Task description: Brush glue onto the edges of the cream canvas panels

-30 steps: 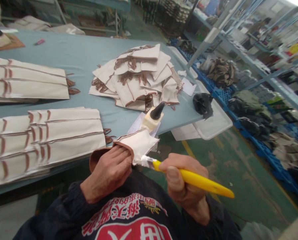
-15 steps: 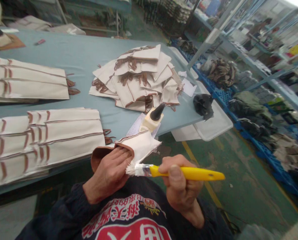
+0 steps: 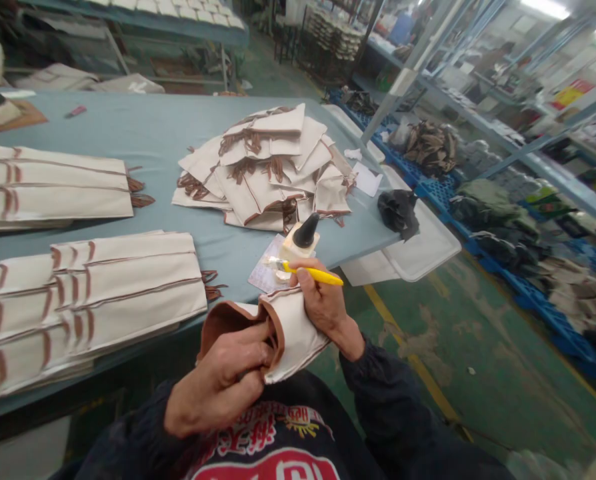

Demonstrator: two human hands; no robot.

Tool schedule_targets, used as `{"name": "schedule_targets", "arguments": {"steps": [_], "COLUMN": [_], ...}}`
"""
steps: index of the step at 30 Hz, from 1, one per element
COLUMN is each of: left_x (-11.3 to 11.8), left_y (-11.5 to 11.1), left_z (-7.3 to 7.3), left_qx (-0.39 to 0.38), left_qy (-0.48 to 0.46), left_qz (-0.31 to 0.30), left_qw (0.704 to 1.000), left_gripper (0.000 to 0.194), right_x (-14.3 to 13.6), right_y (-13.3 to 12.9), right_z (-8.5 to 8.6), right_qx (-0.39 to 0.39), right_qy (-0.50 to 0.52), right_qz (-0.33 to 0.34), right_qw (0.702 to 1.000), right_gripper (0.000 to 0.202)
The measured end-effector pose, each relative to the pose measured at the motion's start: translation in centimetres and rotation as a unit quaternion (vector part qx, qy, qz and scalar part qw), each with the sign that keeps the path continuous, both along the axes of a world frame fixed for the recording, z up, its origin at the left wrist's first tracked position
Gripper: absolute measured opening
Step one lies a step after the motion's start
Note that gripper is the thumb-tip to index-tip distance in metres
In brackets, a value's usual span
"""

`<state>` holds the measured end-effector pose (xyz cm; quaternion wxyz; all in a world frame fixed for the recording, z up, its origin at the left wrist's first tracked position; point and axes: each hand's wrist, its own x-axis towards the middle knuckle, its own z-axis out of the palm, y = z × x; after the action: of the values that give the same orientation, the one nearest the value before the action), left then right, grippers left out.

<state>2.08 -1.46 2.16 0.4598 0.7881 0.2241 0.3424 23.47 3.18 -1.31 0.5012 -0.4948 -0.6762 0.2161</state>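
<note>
A cream cloth pouch [image 3: 298, 330] with brown edging is held above my lap. My left hand [image 3: 218, 377] grips it at the open mouth, fingertips tucked inside against the brown lining. A yellow-handled paintbrush [image 3: 323, 275] is in my right hand [image 3: 324, 303], its pale bristles pointing left over a sheet of paper [image 3: 262, 270] on the table's edge. The lower fingers of that hand lie behind the pouch, and whether they also grip it is hidden. Just beyond the brush stands a cream bottle [image 3: 298, 248] with a black conical top.
A heap of similar pouches [image 3: 263, 173] lies on the blue-covered table [image 3: 168, 120]. Stacked rows of pouches [image 3: 143, 273] lie to the left. A crumpled black bag [image 3: 399, 212] sits at the right corner, near a white tray [image 3: 435, 250]. Blue pallets [image 3: 438, 190] carry piled cloth goods.
My right hand has moved the brush from the pouch's mouth up and away to the paper near the bottle. The pouch has turned, its opening now wider around my left fingers.
</note>
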Motion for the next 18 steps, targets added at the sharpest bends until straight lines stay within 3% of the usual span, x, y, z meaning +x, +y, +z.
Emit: {"name": "schedule_targets", "arguments": {"steps": [5, 11, 15, 18], "left_x": [-1.9, -1.1, 0.3, 0.6], "left_y": [0.5, 2.8, 3.4, 3.5], "left_z": [0.8, 1.6, 1.1, 1.0], "left_qx": [-0.147, -0.173, -0.202, -0.223], "left_qy": [0.098, 0.109, 0.078, 0.079], "left_qz": [0.013, 0.113, 0.096, 0.083], "left_qw": [0.984, 0.972, 0.971, 0.968], "left_gripper": [0.015, 0.022, 0.028, 0.029], "right_x": [0.4, 0.1, -0.2, 0.2], "right_y": [-1.7, -2.7, -2.7, -2.6], "right_z": [1.5, 1.7, 0.7, 0.8], "right_qx": [0.087, 0.107, 0.079, 0.065], "right_qy": [-0.04, -0.053, -0.027, 0.051], "right_qz": [-0.094, -0.115, -0.11, -0.132], "right_qw": [0.991, 0.986, 0.99, 0.988], "right_gripper": [0.019, 0.017, 0.019, 0.021]}}
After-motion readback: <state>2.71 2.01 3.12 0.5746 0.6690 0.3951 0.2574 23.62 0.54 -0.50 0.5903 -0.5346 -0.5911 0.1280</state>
